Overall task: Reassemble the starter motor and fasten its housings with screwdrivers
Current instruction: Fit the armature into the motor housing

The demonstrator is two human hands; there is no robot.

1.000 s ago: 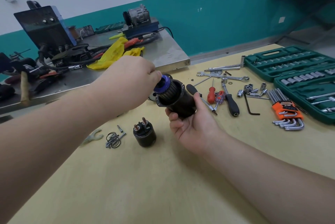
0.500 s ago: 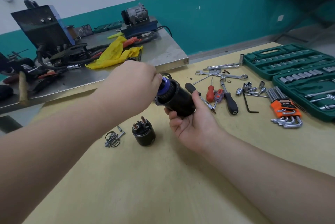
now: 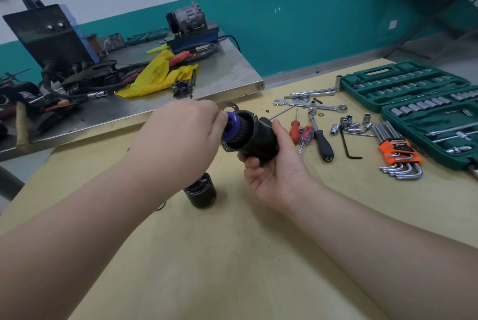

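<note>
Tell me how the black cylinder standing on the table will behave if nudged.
The black cylinder stands upright on its flat end, squat, so it probably slides before tipping. Knocked over, its round body would likely roll. It looks like metal, probably heavy for its size.

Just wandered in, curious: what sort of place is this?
Probably an auto-repair workshop or training bench: an open socket set, wrenches and screwdrivers lie about, with a motor unit on the steel table.

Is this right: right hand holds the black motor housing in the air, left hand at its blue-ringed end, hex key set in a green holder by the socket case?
Not quite. In the head view the hex key set sits in an orange holder, not green. The rest stands: right hand holds the black motor housing aloft, left hand at its blue-ringed end, beside the socket case.
</note>
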